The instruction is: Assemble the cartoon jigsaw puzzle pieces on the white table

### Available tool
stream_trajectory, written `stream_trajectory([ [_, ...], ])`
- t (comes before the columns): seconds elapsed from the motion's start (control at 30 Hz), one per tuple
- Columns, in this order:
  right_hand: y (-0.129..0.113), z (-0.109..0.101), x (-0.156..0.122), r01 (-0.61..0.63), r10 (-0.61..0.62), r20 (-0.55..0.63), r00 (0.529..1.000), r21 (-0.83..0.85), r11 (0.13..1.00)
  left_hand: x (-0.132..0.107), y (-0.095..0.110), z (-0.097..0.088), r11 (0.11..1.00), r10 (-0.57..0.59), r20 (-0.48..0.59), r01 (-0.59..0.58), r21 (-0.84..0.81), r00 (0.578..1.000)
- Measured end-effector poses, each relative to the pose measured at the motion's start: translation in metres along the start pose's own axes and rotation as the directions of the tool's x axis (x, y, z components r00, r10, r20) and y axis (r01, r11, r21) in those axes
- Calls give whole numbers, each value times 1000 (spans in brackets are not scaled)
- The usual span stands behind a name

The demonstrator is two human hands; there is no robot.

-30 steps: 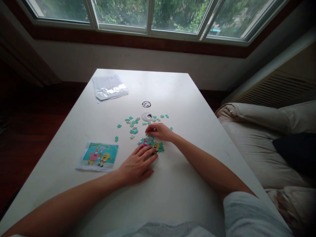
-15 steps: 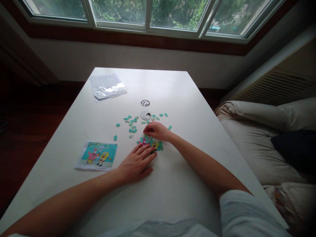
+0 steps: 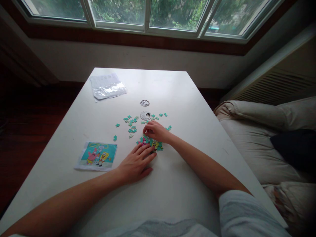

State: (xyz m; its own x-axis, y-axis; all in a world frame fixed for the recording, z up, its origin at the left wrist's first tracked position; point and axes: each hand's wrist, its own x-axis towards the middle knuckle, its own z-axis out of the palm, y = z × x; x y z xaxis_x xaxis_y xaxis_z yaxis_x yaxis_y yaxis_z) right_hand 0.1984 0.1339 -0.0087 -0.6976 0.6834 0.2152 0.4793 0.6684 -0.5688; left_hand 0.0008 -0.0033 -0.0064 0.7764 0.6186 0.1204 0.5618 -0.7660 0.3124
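A partly joined jigsaw puzzle (image 3: 158, 145) with pink and yellow cartoon figures on turquoise lies on the white table (image 3: 187, 197). My left hand (image 3: 137, 162) rests flat with fingers stretched out, its fingertips on the puzzle's near left part. Just above the puzzle's far edge is my right hand (image 3: 156, 131), its fingers bent and pinched together. Whatever is between those fingertips is hidden. Loose turquoise puzzle pieces (image 3: 132, 130) lie scattered beyond and left of the puzzle. At the left, a printed picture sheet (image 3: 100, 156) shows the cartoon figures.
A clear plastic bag with paper (image 3: 108, 86) lies at the table's far left. Two round fittings (image 3: 145, 115) sit in the tabletop beyond the pieces. A pale sofa (image 3: 256, 148) stands along the right side, and a window (image 3: 148, 16) is ahead.
My right hand has shifted very slightly at the puzzle's far edge, its fingers still pinched. My left hand has stayed in place.
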Motion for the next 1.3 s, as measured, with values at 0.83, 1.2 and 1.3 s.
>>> stream_trajectory([
  [0.83, -3, 0, -9, -85, 84, -10, 996, -152, 985, -1, -2, 2, 1000, 19, -15, -19, 2, 1000],
  [1.2, -5, 8, -8, -143, 131, -79, 988, -175, 974, 0, -2, 2, 1000, -1, -5, 1, 6, 1000],
  [1.3, -5, 12, -9, -167, 147, -115, 982, -194, 967, 0, -2, 2, 1000, -6, -3, 7, 11, 1000],
])
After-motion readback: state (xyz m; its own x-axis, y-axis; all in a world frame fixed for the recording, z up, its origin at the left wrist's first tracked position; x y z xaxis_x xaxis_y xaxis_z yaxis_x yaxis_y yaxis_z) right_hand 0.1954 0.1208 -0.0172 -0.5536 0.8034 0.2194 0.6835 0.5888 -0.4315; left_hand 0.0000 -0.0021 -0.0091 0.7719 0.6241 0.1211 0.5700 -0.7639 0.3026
